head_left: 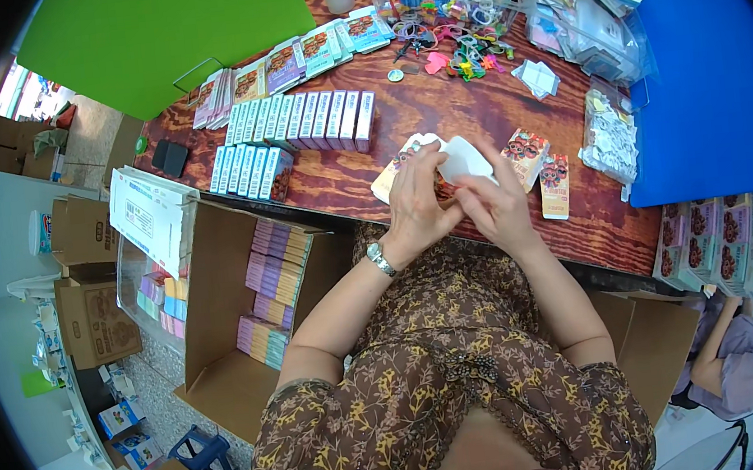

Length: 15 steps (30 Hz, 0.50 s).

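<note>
Both hands are working at the table edge: I'm pinching a flat white card packet (464, 159) with right hand (496, 210) fingers, left hand (414, 204) fingers gripping its printed end; next, careful alignment, I judge.

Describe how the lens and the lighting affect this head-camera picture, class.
Head view: fisheye bends the wooden table edge and blacks out the corners; even, soft light, no harsh shadows; left hand and right hand sharp at centre, the white packet slightly washed out.
</note>
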Available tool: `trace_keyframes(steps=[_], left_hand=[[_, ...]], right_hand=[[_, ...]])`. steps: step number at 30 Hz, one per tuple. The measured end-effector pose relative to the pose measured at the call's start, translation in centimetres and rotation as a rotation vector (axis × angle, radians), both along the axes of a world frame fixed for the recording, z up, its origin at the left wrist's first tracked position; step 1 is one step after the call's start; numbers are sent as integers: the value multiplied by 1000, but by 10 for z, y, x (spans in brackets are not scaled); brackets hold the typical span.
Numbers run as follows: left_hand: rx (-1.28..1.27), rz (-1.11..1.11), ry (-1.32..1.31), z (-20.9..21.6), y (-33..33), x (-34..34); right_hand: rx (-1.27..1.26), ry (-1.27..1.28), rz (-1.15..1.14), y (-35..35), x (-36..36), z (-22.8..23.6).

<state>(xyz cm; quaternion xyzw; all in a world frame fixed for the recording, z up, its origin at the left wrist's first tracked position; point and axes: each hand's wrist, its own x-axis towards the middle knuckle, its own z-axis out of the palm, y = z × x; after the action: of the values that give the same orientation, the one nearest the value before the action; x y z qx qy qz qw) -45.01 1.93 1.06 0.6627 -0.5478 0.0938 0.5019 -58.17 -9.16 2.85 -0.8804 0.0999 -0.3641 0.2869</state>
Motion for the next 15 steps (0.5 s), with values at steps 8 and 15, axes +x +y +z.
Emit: trace_keyframes(steps=[8, 15], left_hand=[[79, 3, -95, 9, 7, 0], [157, -20, -115, 6, 7, -2]], right_hand=[[649, -162, 12, 2, -2, 4], [998, -79, 153, -4, 3, -5]])
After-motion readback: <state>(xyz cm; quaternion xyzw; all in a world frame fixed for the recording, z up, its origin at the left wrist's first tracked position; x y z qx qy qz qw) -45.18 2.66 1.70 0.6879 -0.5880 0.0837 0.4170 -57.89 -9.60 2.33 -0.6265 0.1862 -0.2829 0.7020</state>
